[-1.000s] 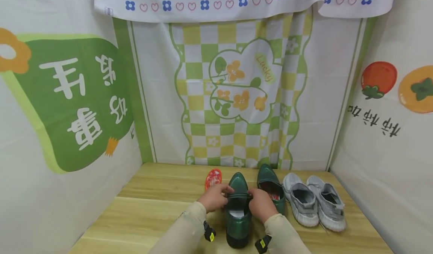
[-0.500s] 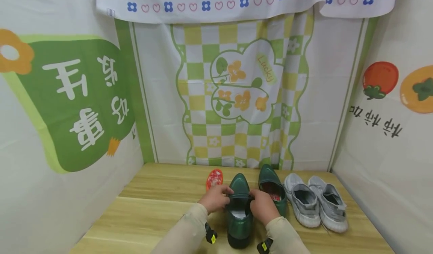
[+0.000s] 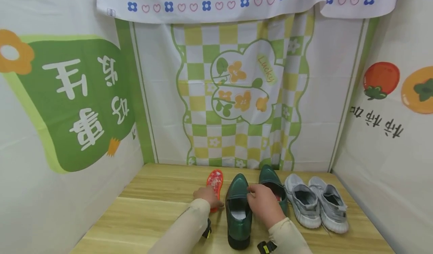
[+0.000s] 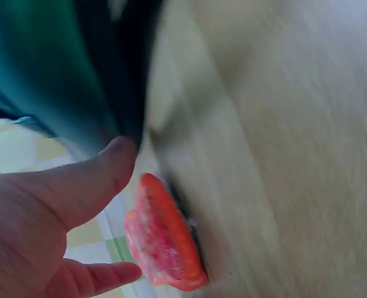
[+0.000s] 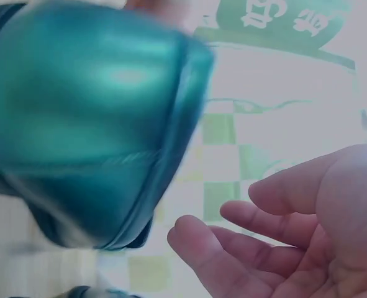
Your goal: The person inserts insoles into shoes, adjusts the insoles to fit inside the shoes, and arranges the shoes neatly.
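A shiny green loafer [image 3: 238,225] stands on the wooden boards, its pointed toe towards the back wall. Left of it lies a red-and-white patterned insole [image 3: 214,178], with my left hand [image 3: 207,196] reaching over its near part. In the left wrist view the thumb is spread from the fingers, and a fingertip comes right up to the insole [image 4: 161,239]. My right hand [image 3: 265,205] hovers at the loafer's right side. The right wrist view shows its fingers loosely bent, apart from the loafer [image 5: 96,124], with nothing between them.
A second green loafer [image 3: 268,175] sits further back on the right, partly hidden by my right hand. Beside it stands a pair of grey sneakers [image 3: 302,205]. Printed cloth walls enclose the wooden surface [image 3: 135,216] at the back and both sides.
Both hands have let go of the green loafer's upper. My left hand has moved left over the insole; my right has drawn slightly away to the right. The loafer stays about where it was.
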A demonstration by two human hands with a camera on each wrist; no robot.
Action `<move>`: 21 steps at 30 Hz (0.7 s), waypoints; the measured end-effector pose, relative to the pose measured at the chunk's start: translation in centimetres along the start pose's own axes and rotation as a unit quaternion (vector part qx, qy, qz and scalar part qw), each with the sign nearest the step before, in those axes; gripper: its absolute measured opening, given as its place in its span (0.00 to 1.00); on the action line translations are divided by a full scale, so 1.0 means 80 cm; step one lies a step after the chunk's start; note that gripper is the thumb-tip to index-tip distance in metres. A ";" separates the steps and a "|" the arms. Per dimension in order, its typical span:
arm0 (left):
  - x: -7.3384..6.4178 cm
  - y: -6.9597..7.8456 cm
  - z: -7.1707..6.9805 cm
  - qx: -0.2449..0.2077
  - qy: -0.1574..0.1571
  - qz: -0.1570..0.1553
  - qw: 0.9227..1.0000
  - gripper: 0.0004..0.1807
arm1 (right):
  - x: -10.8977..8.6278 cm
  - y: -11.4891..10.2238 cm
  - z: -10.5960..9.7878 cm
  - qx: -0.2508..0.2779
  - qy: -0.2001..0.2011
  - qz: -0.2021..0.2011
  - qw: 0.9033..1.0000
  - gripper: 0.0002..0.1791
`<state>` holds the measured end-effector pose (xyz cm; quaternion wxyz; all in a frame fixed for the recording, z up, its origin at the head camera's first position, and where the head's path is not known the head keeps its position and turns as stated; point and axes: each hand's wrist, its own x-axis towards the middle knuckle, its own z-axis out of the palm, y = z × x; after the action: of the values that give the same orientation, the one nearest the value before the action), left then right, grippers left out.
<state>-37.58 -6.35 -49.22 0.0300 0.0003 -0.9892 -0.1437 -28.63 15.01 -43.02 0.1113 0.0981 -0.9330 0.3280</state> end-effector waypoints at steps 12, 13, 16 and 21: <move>0.025 -0.023 0.014 -0.166 -0.031 0.030 0.985 0.28 | -0.006 -0.002 0.000 0.000 0.003 0.003 1.000 0.10; 0.019 -0.022 0.006 -0.192 -0.029 0.028 0.981 0.30 | -0.006 0.000 0.002 -0.002 0.001 0.000 1.000 0.10; -0.009 -0.011 -0.032 -0.264 -0.010 0.020 0.964 0.35 | -0.006 0.006 0.007 -0.001 0.001 -0.015 1.000 0.12; -0.056 0.011 -0.075 -0.318 0.021 0.061 0.946 0.38 | -0.005 0.009 0.014 0.025 0.005 -0.037 0.999 0.30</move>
<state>-32.75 -7.18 -43.49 0.0580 -0.0665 -0.8895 -0.4483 -28.56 14.91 -44.38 0.1253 0.1341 -0.9196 0.3475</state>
